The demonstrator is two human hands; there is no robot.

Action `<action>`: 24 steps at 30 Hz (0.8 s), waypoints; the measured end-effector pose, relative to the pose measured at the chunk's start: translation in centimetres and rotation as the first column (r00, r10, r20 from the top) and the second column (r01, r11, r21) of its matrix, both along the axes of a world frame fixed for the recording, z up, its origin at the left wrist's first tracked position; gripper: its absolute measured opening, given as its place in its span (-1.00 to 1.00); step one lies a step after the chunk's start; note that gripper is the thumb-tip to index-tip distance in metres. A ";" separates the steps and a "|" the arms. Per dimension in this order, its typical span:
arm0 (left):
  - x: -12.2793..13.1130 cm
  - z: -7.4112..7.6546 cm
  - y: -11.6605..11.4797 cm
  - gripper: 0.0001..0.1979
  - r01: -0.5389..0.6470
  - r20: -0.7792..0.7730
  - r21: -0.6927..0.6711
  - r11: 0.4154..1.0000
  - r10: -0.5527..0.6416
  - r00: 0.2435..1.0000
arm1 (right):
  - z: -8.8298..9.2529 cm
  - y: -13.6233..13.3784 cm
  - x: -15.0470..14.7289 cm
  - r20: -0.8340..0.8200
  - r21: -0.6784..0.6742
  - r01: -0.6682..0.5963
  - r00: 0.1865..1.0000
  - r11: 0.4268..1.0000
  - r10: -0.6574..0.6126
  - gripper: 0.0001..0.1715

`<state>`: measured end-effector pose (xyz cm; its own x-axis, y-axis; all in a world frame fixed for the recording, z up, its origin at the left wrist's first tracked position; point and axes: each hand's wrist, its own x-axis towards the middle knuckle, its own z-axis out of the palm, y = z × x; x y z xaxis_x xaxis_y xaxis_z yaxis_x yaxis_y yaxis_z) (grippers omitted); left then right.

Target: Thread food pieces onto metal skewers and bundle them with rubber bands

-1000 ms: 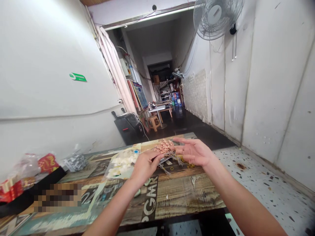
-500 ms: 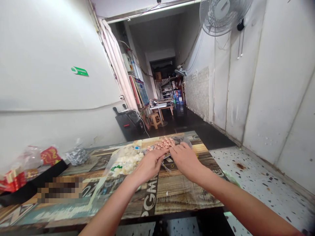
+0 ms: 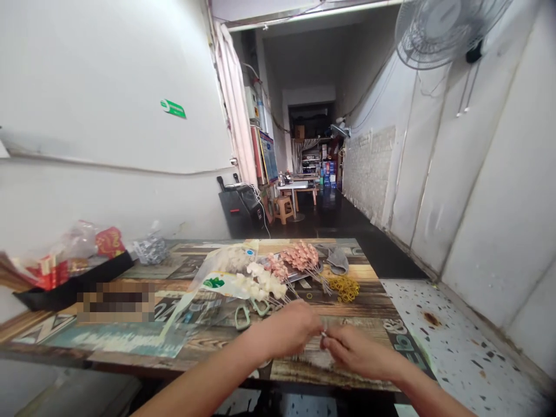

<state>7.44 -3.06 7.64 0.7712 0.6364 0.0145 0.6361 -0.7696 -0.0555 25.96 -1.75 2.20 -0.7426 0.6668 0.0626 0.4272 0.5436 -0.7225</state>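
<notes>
My left hand (image 3: 295, 329) is over the front part of the table, fingers curled; what they hold, if anything, is hidden. Touching or nearly touching it, my right hand (image 3: 354, 347) pinches something small and pale between thumb and finger, too small to name. Just beyond the hands lie skewers of white pieces (image 3: 263, 282), sticks pointing toward me. Skewers of pink meat (image 3: 302, 255) rest on a metal tray (image 3: 299, 275) behind them. A pile of yellow rubber bands (image 3: 344, 288) is to the right. Scissors with pale green handles (image 3: 242, 317) lie left of my hands.
A clear plastic bag (image 3: 228, 259) with pale contents lies left of the tray, a grey cloth (image 3: 337, 260) right of it. A black box (image 3: 78, 284) with packets stands by the left wall. The table's right edge (image 3: 384, 289) borders a speckled floor.
Both hands have come back from the pink meat skewers toward the table's front edge. The skewers, rubber bands and scissors now show uncovered. The camera view has turned slightly left.
</notes>
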 end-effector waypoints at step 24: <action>-15.5 -7.9 -3.2 -0.68 -0.813 0.697 0.281 0.510 0.473 0.538 | -5.4 11.7 -9.3 -0.232 -0.629 0.257 0.838 0.733 -0.493 -0.67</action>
